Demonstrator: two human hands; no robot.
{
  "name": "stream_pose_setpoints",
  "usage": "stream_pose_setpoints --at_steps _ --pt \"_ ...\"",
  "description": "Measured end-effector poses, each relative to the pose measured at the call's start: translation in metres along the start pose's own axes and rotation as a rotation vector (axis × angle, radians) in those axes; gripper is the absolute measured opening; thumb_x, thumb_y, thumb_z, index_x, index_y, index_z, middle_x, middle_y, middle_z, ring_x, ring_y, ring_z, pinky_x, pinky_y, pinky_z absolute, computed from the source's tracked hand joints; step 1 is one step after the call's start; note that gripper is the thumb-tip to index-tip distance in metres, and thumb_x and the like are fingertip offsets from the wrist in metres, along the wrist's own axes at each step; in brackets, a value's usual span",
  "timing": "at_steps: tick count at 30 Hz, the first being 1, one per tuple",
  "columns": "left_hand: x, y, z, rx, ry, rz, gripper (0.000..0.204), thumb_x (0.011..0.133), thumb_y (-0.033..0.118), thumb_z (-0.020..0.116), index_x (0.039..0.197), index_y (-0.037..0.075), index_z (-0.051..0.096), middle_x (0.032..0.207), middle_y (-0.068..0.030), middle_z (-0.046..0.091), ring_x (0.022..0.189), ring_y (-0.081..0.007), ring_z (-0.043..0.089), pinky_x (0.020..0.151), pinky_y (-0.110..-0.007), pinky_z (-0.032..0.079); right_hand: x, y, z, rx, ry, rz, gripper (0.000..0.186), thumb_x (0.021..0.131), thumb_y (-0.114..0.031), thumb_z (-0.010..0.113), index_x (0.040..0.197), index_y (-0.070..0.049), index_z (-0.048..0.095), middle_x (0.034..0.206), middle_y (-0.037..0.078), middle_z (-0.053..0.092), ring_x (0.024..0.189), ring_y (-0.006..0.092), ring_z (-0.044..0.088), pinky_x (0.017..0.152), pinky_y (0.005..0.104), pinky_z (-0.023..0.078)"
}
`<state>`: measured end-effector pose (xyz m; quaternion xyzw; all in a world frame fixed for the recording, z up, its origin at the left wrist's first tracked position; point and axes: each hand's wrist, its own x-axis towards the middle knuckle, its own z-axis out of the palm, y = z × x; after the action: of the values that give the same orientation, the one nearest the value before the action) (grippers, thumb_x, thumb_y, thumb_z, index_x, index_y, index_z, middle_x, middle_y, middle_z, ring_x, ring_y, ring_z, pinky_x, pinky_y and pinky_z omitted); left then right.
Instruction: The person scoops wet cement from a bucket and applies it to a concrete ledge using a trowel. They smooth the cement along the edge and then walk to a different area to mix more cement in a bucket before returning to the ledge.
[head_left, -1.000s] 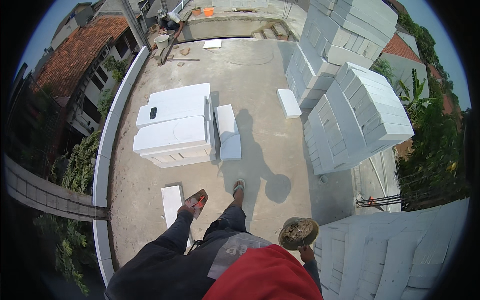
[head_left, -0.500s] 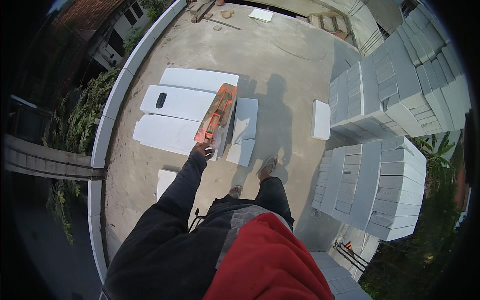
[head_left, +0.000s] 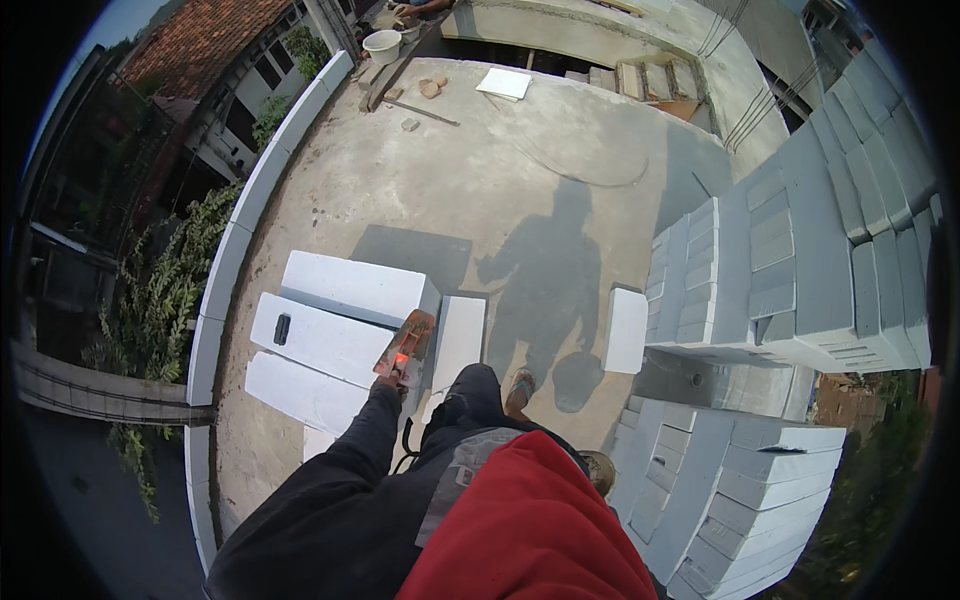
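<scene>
Three pale, chalky rectangular blocks [head_left: 325, 340] lay side by side on the rough concrete roof [head_left: 470, 190]. The left hand [head_left: 392, 374] clenched the orange handle of a flat rusty saw [head_left: 408, 343] resting against them. The right hand [head_left: 597, 470] was mostly hidden; its grip couldn't be told.

Sunlit concrete rooftop [head_left: 480, 190], low white parapet [head_left: 235, 250] at left, stacked grey blocks [head_left: 800, 260] at right.
</scene>
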<state>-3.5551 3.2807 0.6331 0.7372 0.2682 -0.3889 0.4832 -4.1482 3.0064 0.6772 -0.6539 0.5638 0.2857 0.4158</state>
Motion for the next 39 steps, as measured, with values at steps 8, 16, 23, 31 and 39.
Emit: stream_pose_setpoints --at_steps 8,16,23,31,39 --pt "0.058 0.153 0.139 0.292 0.038 0.058 0.037 0.101 0.034 0.055 0.116 0.002 0.066 0.085 -0.0125 0.072 0.067 -0.0226 0.072 0.058 -0.036 0.060 0.149 -0.075 -0.189 0.104 0.128 0.024 0.063 0.088 -0.054 0.067 0.112 0.004 0.062 0.107 0.023 0.069 0.100 0.0353 0.069 0.085 0.0434 0.053" --pt "0.231 0.244 0.160 0.504 0.091 0.050 0.035 0.098 0.030 0.058 0.115 0.002 0.067 0.083 -0.0145 0.072 0.062 -0.0244 0.071 0.053 -0.040 0.057 0.288 -0.237 -0.343 -0.491 0.007 -0.403 0.043 0.098 -0.045 0.055 0.124 -0.011 0.063 0.116 0.023 0.061 0.111 0.0388 0.062 0.091 0.0497 0.052" --pt "0.301 0.414 0.162 0.173 0.090 0.015 0.051 0.090 0.028 0.063 0.137 0.007 0.059 0.135 -0.0174 0.063 0.125 -0.0327 0.060 0.105 -0.042 0.048 0.359 -0.416 -0.433 0.047 -0.130 0.159 0.048 0.095 -0.048 0.063 0.122 -0.009 0.062 0.106 0.011 0.067 0.096 0.0260 0.065 0.069 0.0408 0.055" --pt "0.320 0.674 0.181 0.510 0.305 0.227 0.048 0.090 0.042 0.057 0.118 0.004 0.069 0.115 -0.0228 0.070 0.113 -0.0404 0.064 0.101 -0.046 0.049 0.469 -0.662 -0.489 -0.276 -0.208 -0.022 0.039 0.096 -0.041 0.060 0.120 -0.011 0.064 0.104 0.012 0.068 0.096 0.0268 0.067 0.070 0.0410 0.056" --pt "0.401 0.774 0.187 0.460 0.405 0.185 0.047 0.091 0.043 0.057 0.116 0.005 0.070 0.114 -0.0249 0.070 0.111 -0.0413 0.065 0.100 -0.048 0.050 0.608 -0.907 -0.541 -0.882 -0.422 -0.269 0.029 0.098 -0.030 0.054 0.118 -0.013 0.067 0.107 0.018 0.068 0.100 0.0334 0.068 0.079 0.0447 0.056"
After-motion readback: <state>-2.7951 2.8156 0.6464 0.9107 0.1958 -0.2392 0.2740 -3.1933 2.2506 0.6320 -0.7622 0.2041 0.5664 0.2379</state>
